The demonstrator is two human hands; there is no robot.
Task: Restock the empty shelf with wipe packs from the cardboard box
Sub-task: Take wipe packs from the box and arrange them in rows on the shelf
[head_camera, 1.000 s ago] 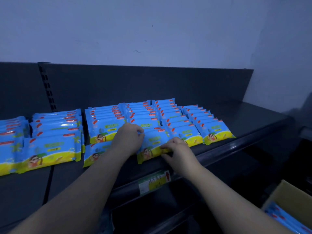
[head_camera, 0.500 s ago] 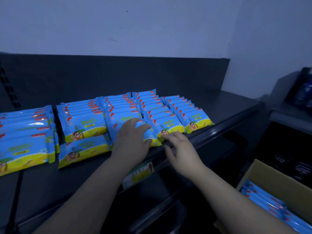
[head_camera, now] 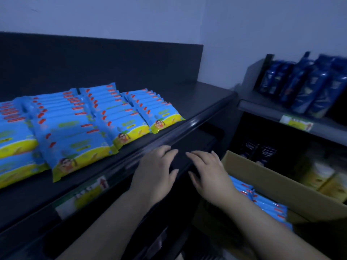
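Dim shelf (head_camera: 197, 102) shows packs (head_camera: 120, 117) lined to its front edge, right end bare, while left hand (head_camera: 155, 171) and right hand (head_camera: 208, 173) hang loose, empty, below that edge, probably bound for the box (head_camera: 281, 188) of spares.

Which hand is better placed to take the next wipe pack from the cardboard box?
Right: the right hand is open beside the cardboard box, nearer its wipe packs than the left hand.

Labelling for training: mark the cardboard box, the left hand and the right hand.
cardboard box (head_camera: 281, 187): head view, bare far wall.
left hand (head_camera: 155, 174): head view, back of hand.
right hand (head_camera: 211, 172): head view, back of hand.
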